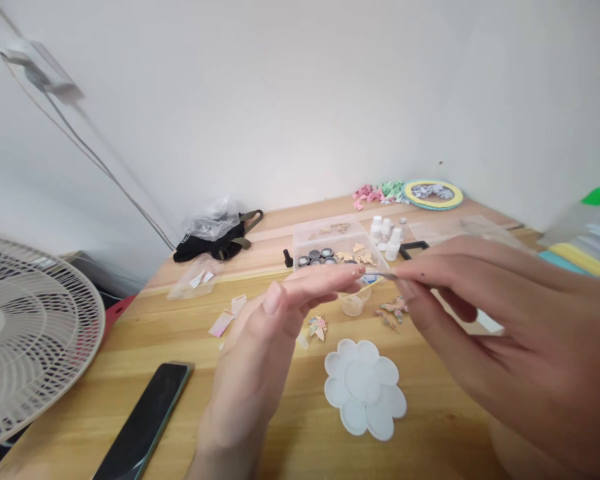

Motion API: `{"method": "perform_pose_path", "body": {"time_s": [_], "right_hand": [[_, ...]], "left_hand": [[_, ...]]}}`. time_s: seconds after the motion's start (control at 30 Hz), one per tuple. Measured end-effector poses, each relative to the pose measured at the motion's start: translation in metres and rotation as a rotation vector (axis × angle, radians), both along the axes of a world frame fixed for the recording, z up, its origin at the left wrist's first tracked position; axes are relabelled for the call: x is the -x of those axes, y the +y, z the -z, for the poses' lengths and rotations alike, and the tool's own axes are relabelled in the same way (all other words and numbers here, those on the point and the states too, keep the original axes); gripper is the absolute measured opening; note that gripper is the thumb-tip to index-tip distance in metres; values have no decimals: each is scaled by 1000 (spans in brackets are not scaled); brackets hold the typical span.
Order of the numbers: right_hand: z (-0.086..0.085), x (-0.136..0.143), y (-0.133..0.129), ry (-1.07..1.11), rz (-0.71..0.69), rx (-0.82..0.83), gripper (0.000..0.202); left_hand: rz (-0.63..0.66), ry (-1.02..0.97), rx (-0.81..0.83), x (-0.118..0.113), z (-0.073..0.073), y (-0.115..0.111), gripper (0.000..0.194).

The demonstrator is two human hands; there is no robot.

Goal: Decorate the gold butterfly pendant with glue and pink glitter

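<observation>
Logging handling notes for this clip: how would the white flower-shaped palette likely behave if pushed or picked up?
The palette looks like thin plastic, so probably light and stiff. It lies flat and low on the wooden table, so it would likely slide rather than tip or roll. Its wells look empty, so spills seem unlikely.

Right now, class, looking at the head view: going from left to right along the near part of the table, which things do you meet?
Fan → phone → left hand → flower-shaped white palette → right hand, which pinches a thin tool whose tip is at the left hand's fingertips.
</observation>
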State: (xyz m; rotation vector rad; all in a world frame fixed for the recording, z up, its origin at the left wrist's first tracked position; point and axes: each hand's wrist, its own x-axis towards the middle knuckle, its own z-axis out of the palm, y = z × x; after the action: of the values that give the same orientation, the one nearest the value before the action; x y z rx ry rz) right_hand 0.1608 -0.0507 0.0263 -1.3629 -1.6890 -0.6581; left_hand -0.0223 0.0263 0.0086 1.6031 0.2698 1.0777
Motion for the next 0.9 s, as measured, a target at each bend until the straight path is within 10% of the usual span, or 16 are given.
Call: {"method": "perform_pose_path", "body": {"time_s": [0.5, 0.9], "right_hand": [[-2, 5, 0, 123, -64, -65, 10], [-2, 4, 2, 60, -89, -4, 9]], "left_hand": [[39, -86, 185, -1, -9, 1, 56], [-237, -24, -155, -6, -1, -5, 56]]}}
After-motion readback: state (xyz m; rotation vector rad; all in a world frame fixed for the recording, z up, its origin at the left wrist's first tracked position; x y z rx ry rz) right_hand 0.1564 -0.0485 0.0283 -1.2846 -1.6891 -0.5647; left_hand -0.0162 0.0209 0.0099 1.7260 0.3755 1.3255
